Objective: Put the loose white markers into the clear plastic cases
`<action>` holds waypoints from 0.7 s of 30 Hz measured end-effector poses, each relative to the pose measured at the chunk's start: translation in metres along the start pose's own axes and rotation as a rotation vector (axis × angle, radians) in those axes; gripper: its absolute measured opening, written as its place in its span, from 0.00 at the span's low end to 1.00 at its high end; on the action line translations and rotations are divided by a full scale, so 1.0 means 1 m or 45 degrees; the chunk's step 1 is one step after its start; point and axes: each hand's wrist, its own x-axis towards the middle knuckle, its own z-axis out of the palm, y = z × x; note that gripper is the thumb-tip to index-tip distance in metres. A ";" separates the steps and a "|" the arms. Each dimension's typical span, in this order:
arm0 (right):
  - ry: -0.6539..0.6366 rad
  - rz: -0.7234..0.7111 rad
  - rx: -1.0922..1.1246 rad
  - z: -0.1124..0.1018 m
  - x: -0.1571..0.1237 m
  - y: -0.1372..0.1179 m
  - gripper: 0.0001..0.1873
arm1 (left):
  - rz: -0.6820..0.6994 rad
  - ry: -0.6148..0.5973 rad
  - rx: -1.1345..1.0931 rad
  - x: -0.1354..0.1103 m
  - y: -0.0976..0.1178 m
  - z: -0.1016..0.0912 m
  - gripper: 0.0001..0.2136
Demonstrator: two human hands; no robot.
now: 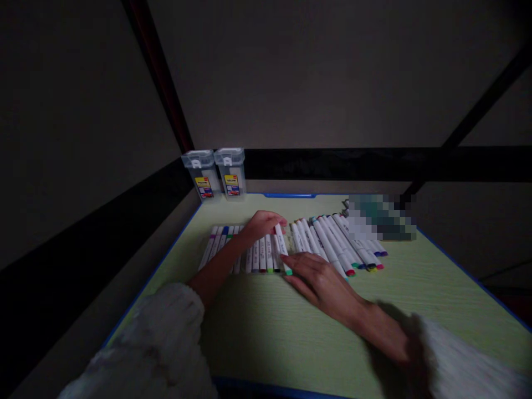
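Note:
Two rows of white markers with coloured caps lie on a pale green table (257,332). My left hand (261,224) rests curled over the top ends of the left row (249,255), fingertips on the rightmost marker (282,246) there. My right hand (316,280) lies flat with fingers stretched out, touching the lower end of that same marker beside its green cap. The right row of markers (332,244) lies just beyond my right hand, fanned slightly to the right.
Two clear plastic boxes with yellow labels (216,174) stand at the table's back left corner. A blurred-out patch (380,219) covers the back right. Blue edging (288,195) runs round the table; dark bars cross behind it.

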 end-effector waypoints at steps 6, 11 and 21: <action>0.006 0.003 -0.070 0.001 -0.001 0.003 0.18 | 0.025 -0.042 -0.104 0.003 -0.007 0.002 0.08; 0.051 -0.028 -0.128 0.004 0.000 0.005 0.15 | 0.125 0.127 -0.047 0.009 -0.011 0.007 0.12; 0.070 -0.024 -0.179 0.007 0.004 0.004 0.14 | 0.247 0.316 0.240 0.018 -0.025 0.011 0.06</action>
